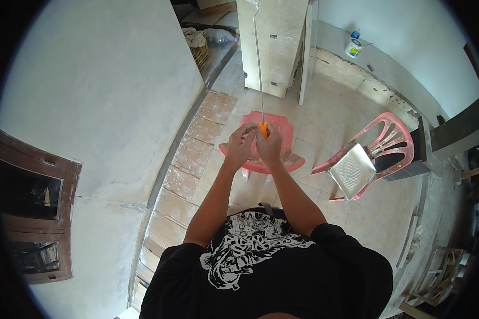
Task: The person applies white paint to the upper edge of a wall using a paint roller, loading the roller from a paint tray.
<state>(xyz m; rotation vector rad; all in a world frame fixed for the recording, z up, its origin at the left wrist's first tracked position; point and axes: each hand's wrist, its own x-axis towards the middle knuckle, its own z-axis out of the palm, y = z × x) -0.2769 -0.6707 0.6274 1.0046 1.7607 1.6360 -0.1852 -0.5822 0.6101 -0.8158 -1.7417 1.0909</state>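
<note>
My right hand [270,144] is closed round the orange handle of a long thin rod [259,74]. The rod stretches away from me toward the top of the view, where its tip looks whitish. Just beside the handle is my left hand [239,148], its fingers bent and apart, with nothing visible in them. Whether its fingertips touch the handle I cannot tell. Below both hands stands a red plastic chair [286,130], partly hidden by my hands and forearms and marked with whitish smears.
To the right, another red plastic chair [402,127] carries a silvery quilted pad [352,171]. A pale upright panel [277,53] stands ahead. On the ledge at the far right sits a white tub [354,49]. A wicker basket [199,55] and plastic bottle [220,37] lie beyond the left wall.
</note>
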